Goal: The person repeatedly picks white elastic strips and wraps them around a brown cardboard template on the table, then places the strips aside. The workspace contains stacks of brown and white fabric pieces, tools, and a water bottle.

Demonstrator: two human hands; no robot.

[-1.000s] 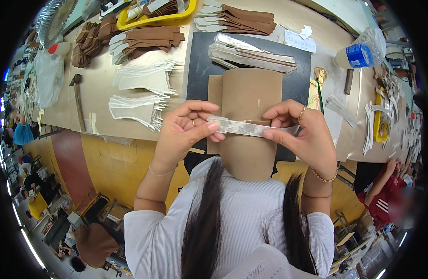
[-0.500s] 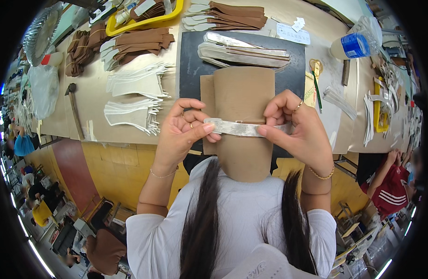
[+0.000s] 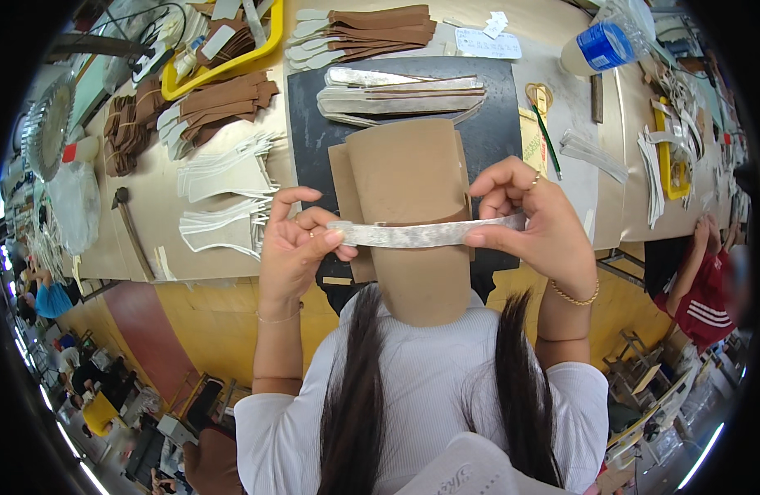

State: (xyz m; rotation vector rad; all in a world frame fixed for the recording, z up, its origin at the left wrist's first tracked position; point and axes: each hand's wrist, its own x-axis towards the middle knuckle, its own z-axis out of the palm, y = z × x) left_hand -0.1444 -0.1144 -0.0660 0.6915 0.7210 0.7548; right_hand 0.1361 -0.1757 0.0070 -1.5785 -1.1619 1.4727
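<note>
A long, narrow strip (image 3: 421, 234), whitish and mottled like the back of leather, is stretched level between my hands. My left hand (image 3: 293, 243) pinches its left end between thumb and fingers. On the other side my right hand (image 3: 528, 219) grips it near the right end, thumb on top. Just under the strip lies a curved brown sheet (image 3: 409, 169), which bends over the table's near edge toward my body. A thin brown edge shows along the strip's far side. Beyond the sheet, a stack of similar long strips (image 3: 400, 97) rests on a black mat (image 3: 499, 99).
White curved pieces (image 3: 227, 173), brown strip bundles (image 3: 223, 107) and a hammer (image 3: 131, 235) lie at left. A yellow tray (image 3: 182, 87) stands behind them. At right are a jar with a blue label (image 3: 598, 49), a green pencil (image 3: 547, 140) and clear strips (image 3: 594, 155). A person in red (image 3: 701, 305) is at far right.
My hands have moved apart, the left one outward, and more of the strip is drawn out between them. The whole table has shifted leftward in view.
</note>
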